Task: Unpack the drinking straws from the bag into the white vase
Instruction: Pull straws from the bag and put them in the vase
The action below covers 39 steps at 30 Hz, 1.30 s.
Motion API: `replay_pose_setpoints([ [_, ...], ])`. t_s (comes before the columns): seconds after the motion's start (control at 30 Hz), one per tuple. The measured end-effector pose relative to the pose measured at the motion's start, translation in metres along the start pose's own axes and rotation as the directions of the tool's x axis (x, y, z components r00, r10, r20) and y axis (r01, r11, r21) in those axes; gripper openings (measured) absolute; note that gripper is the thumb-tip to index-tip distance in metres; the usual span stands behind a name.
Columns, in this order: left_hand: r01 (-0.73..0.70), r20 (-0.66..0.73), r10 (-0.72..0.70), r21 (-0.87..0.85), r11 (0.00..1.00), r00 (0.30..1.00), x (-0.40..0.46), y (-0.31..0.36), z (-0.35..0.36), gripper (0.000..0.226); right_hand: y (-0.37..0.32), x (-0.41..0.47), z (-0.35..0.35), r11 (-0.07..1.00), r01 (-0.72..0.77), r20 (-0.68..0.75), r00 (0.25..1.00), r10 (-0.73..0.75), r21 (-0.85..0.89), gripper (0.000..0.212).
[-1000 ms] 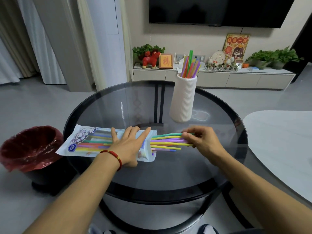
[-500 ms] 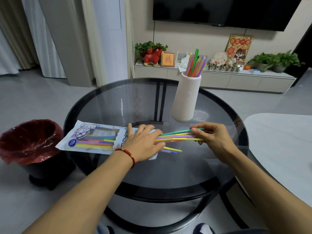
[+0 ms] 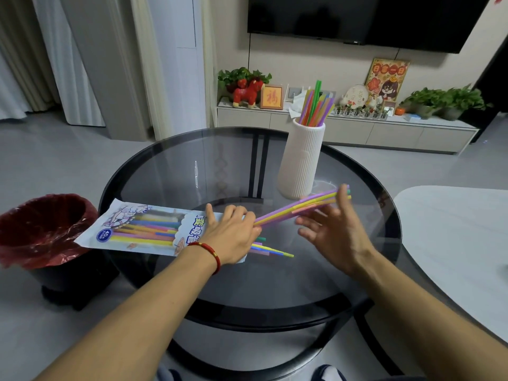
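Two hands: left [image 3: 232, 235] flat on the bag [image 3: 143, 229], right [image 3: 334, 232] grasping a straw bundle [image 3: 299, 207] near the white vase [image 3: 301, 160].

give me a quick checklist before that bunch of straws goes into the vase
1. Grip on the bunch of straws: the right hand has its fingers spread, thumb on top; how firm the hold is, cannot tell.
2. Bunch free of the bag: near ends hidden behind the left hand; cannot tell.
3. Bag held down: left hand lies flat on its open end; ok.
4. Vase upright on the glass table: ok.
5. Room in the vase: straws already stand in it, free space cannot tell.
6. Loose straws stick out of the bag onto the table: not ok, still to pick up.
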<state>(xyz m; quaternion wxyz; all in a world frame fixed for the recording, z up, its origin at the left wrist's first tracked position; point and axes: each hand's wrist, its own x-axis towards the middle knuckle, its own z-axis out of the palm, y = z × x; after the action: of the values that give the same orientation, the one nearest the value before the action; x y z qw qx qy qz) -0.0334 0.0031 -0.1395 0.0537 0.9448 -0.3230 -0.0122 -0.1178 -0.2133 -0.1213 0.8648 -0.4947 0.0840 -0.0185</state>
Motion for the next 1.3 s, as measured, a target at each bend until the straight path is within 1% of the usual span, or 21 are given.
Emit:
replay_pose_setpoints([
  [0.07,-0.023,-0.009,0.023,-0.028,0.999,1.000,0.000,0.003,0.000,0.029,0.017,0.005,0.013,0.981,0.033,0.008,0.999,-0.032,-0.193,0.073],
  [0.13,-0.067,-0.009,0.066,-0.085,0.994,0.998,-0.002,0.009,-0.001,0.027,0.028,0.007,0.026,0.916,0.095,-0.034,0.993,-0.117,-0.390,0.053],
  [0.2,-0.091,-0.007,0.091,-0.121,0.989,0.996,-0.004,0.014,-0.003,0.025,0.030,0.009,0.037,0.843,0.139,-0.076,0.975,-0.208,-0.519,0.035],
  [0.27,-0.074,-0.006,0.074,-0.130,0.989,0.997,-0.005,0.012,-0.002,0.022,0.022,0.012,0.041,0.767,0.175,-0.098,0.950,-0.295,-0.617,0.026],
  [0.33,-0.037,0.013,0.039,-0.153,0.988,0.999,-0.005,0.006,0.000,0.025,0.004,0.012,0.042,0.672,0.220,-0.075,0.922,-0.380,-0.707,0.023],
  [0.43,-0.012,0.042,0.020,-0.184,0.983,0.999,-0.005,-0.001,0.003,0.032,-0.030,0.004,0.039,0.537,0.281,-0.031,0.866,-0.499,-0.795,0.023],
  [0.5,-0.022,0.042,0.030,-0.171,0.985,0.999,-0.005,0.000,0.005,0.029,-0.050,-0.003,0.038,0.403,0.275,0.005,0.831,-0.556,-0.873,0.025],
  [0.57,-0.029,0.046,0.037,-0.156,0.987,0.998,-0.005,0.000,0.006,0.026,-0.066,-0.006,0.037,0.274,0.242,0.040,0.814,-0.580,-0.931,0.025],
  [0.67,-0.037,0.054,0.045,-0.144,0.989,0.998,-0.005,0.000,0.005,0.025,-0.079,-0.001,0.038,0.080,0.164,0.093,0.827,-0.554,-0.983,0.027],
  [0.73,-0.041,0.062,0.050,-0.140,0.989,0.997,-0.006,0.001,0.004,0.025,-0.070,0.007,0.036,0.009,0.090,0.075,0.876,-0.476,-0.996,0.026],
  [0.8,-0.042,0.070,0.053,-0.146,0.988,0.996,-0.007,0.001,0.003,0.021,-0.051,0.015,0.029,-0.002,0.030,0.029,0.925,-0.379,-1.000,0.025],
  [0.87,-0.041,0.076,0.053,-0.154,0.987,0.996,-0.008,0.001,0.004,0.016,-0.038,0.021,0.022,0.016,0.011,0.005,0.942,-0.336,-1.000,0.024],
  [0.97,-0.041,0.075,0.052,-0.143,0.989,0.996,-0.007,0.001,0.005,0.017,-0.037,0.022,0.020,0.052,0.025,0.004,0.925,-0.379,-0.998,0.027],
  [1.1,-0.031,0.059,0.040,-0.150,0.988,0.997,-0.005,0.004,0.006,0.020,-0.028,0.019,0.014,0.167,0.023,-0.041,0.928,-0.371,-0.986,0.029],
  [1.2,-0.023,0.033,0.028,-0.161,0.987,0.999,-0.002,0.007,0.010,0.021,-0.026,0.016,0.013,0.280,0.018,-0.111,0.892,-0.438,-0.960,0.030],
  [1.3,-0.016,-0.006,0.015,-0.204,0.979,1.000,0.003,0.011,0.011,0.024,-0.030,0.014,0.028,0.420,0.090,-0.178,0.812,-0.556,-0.903,0.028],
])
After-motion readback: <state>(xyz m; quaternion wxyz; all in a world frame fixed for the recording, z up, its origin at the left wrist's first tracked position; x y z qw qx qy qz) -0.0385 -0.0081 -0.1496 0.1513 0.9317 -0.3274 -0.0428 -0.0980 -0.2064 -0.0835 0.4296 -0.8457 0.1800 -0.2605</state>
